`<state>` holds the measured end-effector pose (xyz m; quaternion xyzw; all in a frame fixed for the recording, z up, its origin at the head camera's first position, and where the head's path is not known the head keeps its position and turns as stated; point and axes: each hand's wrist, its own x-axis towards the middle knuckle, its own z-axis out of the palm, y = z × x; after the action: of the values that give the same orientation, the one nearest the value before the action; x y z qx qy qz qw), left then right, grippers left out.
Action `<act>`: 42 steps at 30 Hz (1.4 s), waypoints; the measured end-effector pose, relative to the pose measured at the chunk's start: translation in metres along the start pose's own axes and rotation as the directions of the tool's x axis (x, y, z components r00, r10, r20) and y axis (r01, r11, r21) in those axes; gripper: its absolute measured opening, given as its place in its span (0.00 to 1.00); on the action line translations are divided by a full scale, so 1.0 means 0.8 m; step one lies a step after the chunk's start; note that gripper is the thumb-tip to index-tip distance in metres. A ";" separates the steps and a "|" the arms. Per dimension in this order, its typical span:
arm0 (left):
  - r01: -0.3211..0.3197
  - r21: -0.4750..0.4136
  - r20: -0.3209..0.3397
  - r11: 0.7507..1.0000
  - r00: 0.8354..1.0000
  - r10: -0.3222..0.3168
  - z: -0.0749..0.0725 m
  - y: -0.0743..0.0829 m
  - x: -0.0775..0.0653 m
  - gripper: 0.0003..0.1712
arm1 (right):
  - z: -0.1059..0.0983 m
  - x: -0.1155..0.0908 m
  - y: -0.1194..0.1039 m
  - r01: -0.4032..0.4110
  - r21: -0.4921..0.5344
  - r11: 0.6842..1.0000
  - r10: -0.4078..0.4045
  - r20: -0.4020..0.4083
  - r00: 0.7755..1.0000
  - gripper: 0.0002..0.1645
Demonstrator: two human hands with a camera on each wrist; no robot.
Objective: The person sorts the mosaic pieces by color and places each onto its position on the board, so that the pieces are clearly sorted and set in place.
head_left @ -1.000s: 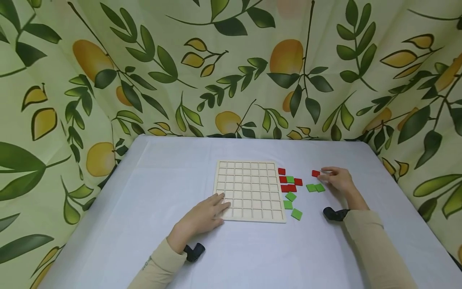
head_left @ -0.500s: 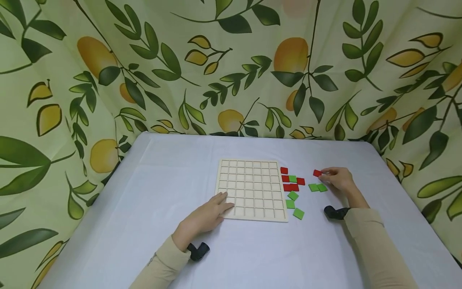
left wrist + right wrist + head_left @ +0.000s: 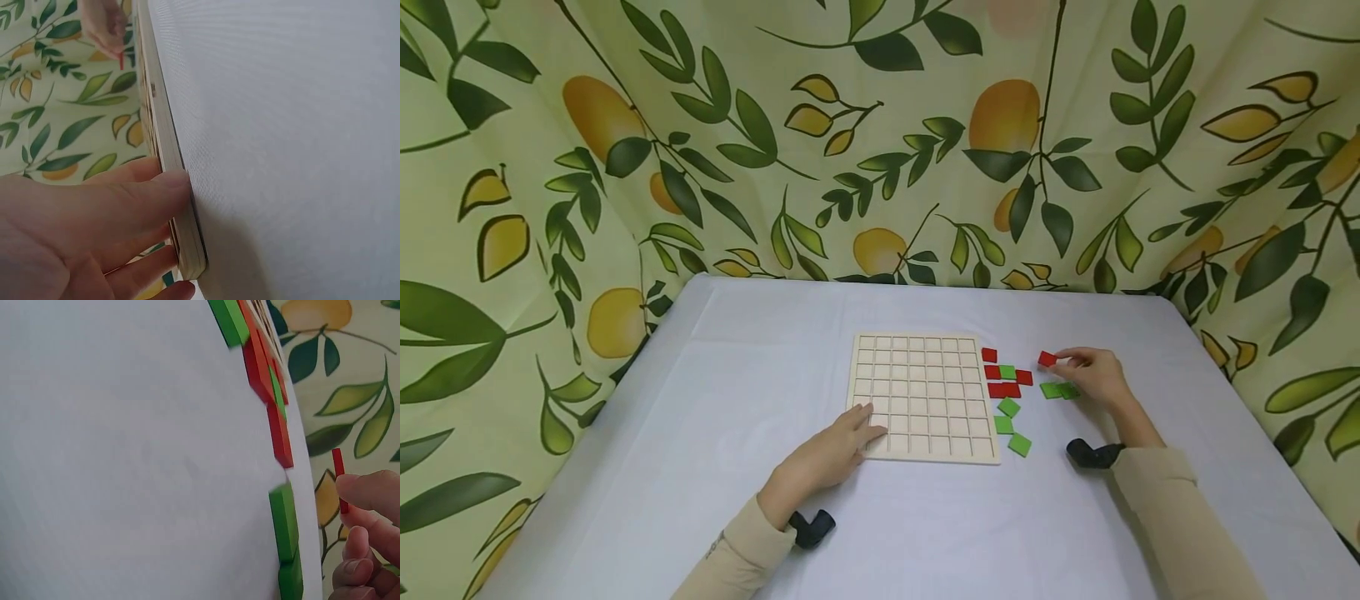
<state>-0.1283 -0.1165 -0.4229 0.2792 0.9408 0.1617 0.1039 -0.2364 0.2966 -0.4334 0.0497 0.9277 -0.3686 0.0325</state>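
Fingers relaxed, my left hand (image 3: 823, 450) rests on the near left corner of the gridded board (image 3: 928, 400), thumb against its near edge. My right hand (image 3: 1097, 377) pinches a red tile (image 3: 1047, 359) with its fingertips, lifted off the table (image 3: 752, 350), out past the board's right edge. Nearest along that edge lie three loose green tiles (image 3: 1003, 425); next, two green tiles (image 3: 1051, 390) below my right hand, then a cluster of red tiles (image 3: 992, 372) with one green tile (image 3: 1007, 372). I judge the pinched tile light, stiff, perhaps slippery: best taken by opposite sides. The board seems rigid but light enough to slide; I'd hold its rim. Beyond the table's far edge hangs a printed curtain (image 3: 880, 150).
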 end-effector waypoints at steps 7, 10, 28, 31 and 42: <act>0.017 -0.010 0.010 1.000 1.000 -0.017 0.000 0.000 -0.005 0.25 | 0.016 -0.013 -0.019 0.066 0.008 0.998 -0.066 -0.021 0.998 0.23; 0.008 0.036 -0.001 0.999 1.000 -0.008 0.001 -0.002 -0.007 0.25 | 0.025 -0.017 -0.031 0.078 0.023 0.997 -0.078 -0.019 0.997 0.23; -0.031 0.086 -0.007 0.996 0.999 0.031 -0.001 -0.006 -0.010 0.23 | 0.074 -0.032 -0.080 0.118 0.133 0.984 -0.124 0.031 0.992 0.21; -0.015 0.071 -0.007 0.997 1.000 0.016 -0.002 -0.004 -0.010 0.22 | 0.081 -0.034 -0.087 0.124 0.145 0.982 -0.131 0.038 0.991 0.20; 0.000 0.049 0.009 0.999 1.000 -0.001 0.001 -0.003 -0.010 0.23 | 0.102 -0.035 -0.101 0.183 0.200 0.963 -0.201 0.074 0.977 0.16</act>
<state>-0.1223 -0.1224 -0.4238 0.2821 0.9441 0.1374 0.1012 -0.2158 0.1798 -0.4350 -0.0548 0.8857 -0.4596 0.0352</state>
